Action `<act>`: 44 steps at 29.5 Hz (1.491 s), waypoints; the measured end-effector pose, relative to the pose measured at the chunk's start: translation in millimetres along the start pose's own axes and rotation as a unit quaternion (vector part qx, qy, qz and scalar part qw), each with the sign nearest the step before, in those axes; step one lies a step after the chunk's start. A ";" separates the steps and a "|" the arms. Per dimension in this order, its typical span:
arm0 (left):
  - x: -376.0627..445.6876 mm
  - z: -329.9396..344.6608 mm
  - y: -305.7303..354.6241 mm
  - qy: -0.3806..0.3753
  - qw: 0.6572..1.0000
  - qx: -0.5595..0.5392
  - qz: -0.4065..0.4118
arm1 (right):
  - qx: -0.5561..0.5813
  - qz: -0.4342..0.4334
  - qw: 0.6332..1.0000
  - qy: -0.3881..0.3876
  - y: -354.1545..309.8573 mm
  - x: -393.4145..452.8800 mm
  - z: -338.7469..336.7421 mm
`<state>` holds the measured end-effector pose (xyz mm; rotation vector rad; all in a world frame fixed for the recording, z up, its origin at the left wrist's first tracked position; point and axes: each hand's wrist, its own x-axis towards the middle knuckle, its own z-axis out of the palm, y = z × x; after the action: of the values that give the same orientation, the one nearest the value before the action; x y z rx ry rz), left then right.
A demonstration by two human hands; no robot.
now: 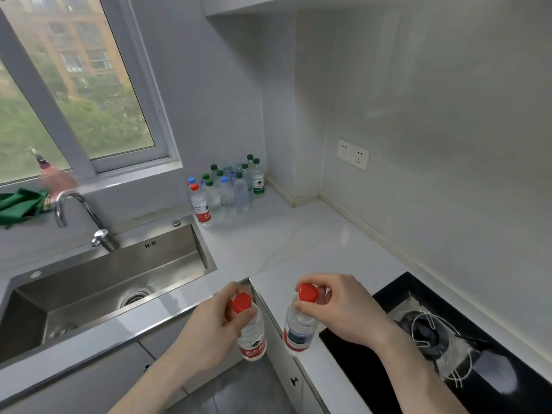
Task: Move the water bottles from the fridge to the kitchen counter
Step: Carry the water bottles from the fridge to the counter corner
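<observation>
The left hand [213,319] and right hand [343,309] were nearest, each gripping a red-capped bottle by the neck, fingers curled just under the cap. The left bottle [251,333] hung in the air over the floor, in front of the inner corner of the counter [298,243], its red label low on the body. The right bottle [300,324] hung just right of it, tilted slightly, over the near counter edge; the two were close but apart. Whether either base touched anything could not be told.

Far back in the counter's corner, beneath the window [74,85], stood a cluster of bottles [228,189] upright and packed together, with green, blue and red caps. To the left lay the steel sink [104,282] with its curved tap [80,216]. A green cloth [21,204] rested on the sill at far left. At near right sat a black hob [433,339] with a wire pan support. A double socket [353,154] was set in the right wall.
</observation>
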<state>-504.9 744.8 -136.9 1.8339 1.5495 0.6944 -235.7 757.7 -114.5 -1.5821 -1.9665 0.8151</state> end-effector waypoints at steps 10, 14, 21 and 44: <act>92.3 -10.3 1.3 0.035 0.999 -0.010 -0.028 | -0.007 -0.012 0.999 -0.029 27.0 115.5 -26.3; 125.9 -16.5 -9.9 0.050 0.998 -0.012 -0.040 | -0.002 -0.011 1.000 -0.029 31.6 153.9 -30.2; 191.3 -38.4 -37.8 0.014 0.999 0.024 -0.035 | 0.013 0.016 1.000 -0.019 35.4 204.2 -19.7; 432.0 -115.8 -163.0 -0.156 0.969 0.189 0.035 | -0.006 0.130 0.989 0.068 1.1 409.2 70.6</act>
<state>-623.9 1203.3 -184.3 2.1593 1.4812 0.1278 -371.0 1147.2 -163.7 -1.8750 -1.6959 0.7723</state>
